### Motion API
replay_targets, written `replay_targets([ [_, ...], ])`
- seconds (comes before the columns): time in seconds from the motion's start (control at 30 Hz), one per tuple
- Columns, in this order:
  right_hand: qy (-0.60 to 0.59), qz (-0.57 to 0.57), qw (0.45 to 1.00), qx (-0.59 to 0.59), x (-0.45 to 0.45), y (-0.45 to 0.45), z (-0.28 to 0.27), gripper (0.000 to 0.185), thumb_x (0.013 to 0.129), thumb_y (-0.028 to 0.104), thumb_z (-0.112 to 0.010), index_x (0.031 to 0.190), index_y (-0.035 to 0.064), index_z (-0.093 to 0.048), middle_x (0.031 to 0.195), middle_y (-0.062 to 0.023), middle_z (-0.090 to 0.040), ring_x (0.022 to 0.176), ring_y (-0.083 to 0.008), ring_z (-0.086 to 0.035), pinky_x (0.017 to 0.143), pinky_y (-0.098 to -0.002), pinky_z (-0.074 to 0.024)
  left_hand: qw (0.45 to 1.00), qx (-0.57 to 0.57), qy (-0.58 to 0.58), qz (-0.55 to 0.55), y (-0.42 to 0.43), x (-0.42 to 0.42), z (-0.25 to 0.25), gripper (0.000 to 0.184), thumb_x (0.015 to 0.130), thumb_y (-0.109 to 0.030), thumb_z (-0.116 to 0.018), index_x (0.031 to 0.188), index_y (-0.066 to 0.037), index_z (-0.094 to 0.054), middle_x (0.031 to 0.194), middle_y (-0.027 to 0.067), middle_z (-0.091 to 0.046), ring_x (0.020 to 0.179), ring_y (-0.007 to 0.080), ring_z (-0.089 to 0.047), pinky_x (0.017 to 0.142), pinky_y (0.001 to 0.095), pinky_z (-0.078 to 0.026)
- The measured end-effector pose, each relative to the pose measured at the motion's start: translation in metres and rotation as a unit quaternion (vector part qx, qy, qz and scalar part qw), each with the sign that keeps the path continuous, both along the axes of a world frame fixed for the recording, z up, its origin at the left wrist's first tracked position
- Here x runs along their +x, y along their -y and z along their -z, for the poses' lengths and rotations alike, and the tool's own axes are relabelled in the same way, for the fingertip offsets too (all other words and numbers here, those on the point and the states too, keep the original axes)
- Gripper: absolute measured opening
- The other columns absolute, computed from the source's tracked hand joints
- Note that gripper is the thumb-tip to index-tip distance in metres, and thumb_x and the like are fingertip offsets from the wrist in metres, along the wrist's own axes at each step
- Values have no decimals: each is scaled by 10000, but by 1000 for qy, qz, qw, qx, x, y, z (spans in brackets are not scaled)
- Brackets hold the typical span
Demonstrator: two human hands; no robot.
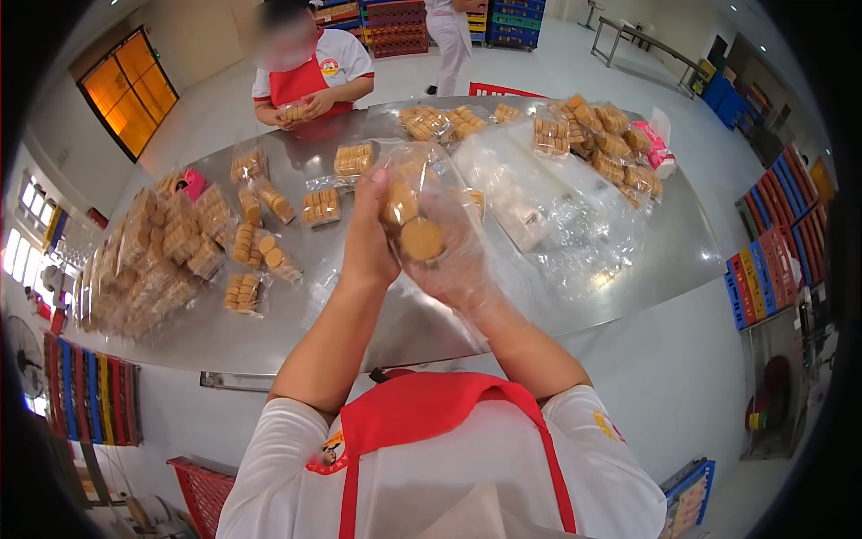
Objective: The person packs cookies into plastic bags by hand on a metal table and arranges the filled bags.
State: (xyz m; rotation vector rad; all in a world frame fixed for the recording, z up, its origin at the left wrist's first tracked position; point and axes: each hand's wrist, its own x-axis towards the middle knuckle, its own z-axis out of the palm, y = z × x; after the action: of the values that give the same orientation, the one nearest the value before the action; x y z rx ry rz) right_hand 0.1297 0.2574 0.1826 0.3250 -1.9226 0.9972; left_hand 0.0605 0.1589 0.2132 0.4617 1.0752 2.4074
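Observation:
A clear plastic bag of round cookies (422, 238) is held up in front of me over the steel table. My left hand (370, 225) grips its left side, thumb pointing up along the plastic. Under and to the right of the bag, my right hand (462, 278) supports it, its fingers partly covered by the shiny film. Just beyond lie packs of cookies, one pack (354, 160) behind my left thumb and another pack (321, 207) to the left. A pile of flat clear plastic bags (512, 180) rests right of my hands.
The steel table (646, 260) carries a large heap of packed cookies (153, 251) on the left and another heap (611, 144) at the far right. Across the table a person in a red apron (310, 85) handles a cookie pack. Stacked crates (772, 269) stand at the right.

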Motion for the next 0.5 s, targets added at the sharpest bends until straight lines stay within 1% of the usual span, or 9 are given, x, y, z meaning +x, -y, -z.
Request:
replay_targets([
  [0.03,-5,2,999,51,3,0,-4,702,757,44,-780,1382,78,-462,1276,-146,-599,1161,-358,-590,986,-426,-469,1000,4,9,6,2,2,-3,556,961,-394,-542,1393,-65,-421,1262,91,-570,1161,215,-571,1019,367,-460],
  [0.07,-22,12,998,56,0,-1,-1,680,739,54,-776,1353,78,-487,1261,-162,-601,1149,-377,-590,971,-442,-478,1000,8,18,13,3,3,-3,536,967,-389,-534,1382,-64,-436,1242,89,-589,1157,206,-580,1023,361,-464],
  [0.13,-57,32,996,65,-8,-4,7,638,701,74,-767,1296,77,-537,1229,-192,-605,1126,-413,-589,940,-475,-495,999,23,36,-12,-5,9,16,550,983,-442,-490,1363,-45,-474,1255,101,-604,1153,239,-593,998,390,-484],
  [0.23,-43,93,991,87,-15,-3,4,625,698,61,-767,1282,66,-545,1217,-184,-612,1122,-403,-593,933,-484,-498,994,70,83,5,-17,24,40,605,992,-515,-425,1368,-44,-484,1280,103,-608,1158,271,-598,981,411,-493],
  [0.27,-34,111,987,115,-17,-4,9,612,733,76,-739,1310,60,-535,1228,-180,-610,1149,-386,-584,945,-487,-486,990,92,104,18,-17,27,48,626,993,-538,-404,1375,-48,-479,1289,102,-607,1161,279,-597,979,414,-493],
  [0.37,43,162,960,222,-29,-14,50,580,785,134,-691,1339,69,-533,1233,-155,-612,1178,-348,-566,949,-484,-471,956,58,265,114,-11,26,92,686,984,-599,-343,1393,-61,-465,1313,100,-601,1185,299,-584,989,431,-486],
  [0.4,66,172,942,280,-30,-16,62,569,797,152,-673,1344,74,-536,1234,-141,-611,1173,-333,-564,939,-478,-471,944,50,297,137,-6,31,105,693,977,-597,-322,1392,-60,-461,1335,110,-590,1183,320,-594,989,460,-481],
  [0.47,109,192,893,391,-31,-21,85,550,823,190,-635,1354,85,-541,1237,-112,-611,1161,-302,-559,919,-464,-470,923,76,249,284,16,39,162,568,989,-472,-394,1337,-33,-487,1288,160,-612,1148,348,-621,977,494,-492],
  [0.5,121,187,887,404,-36,-24,107,534,821,198,-633,1337,87,-552,1234,-98,-610,1149,-292,-560,902,-456,-471,912,20,285,296,20,44,186,499,992,-402,-415,1307,-22,-495,1257,174,-623,1118,354,-634,964,500,-503],
])
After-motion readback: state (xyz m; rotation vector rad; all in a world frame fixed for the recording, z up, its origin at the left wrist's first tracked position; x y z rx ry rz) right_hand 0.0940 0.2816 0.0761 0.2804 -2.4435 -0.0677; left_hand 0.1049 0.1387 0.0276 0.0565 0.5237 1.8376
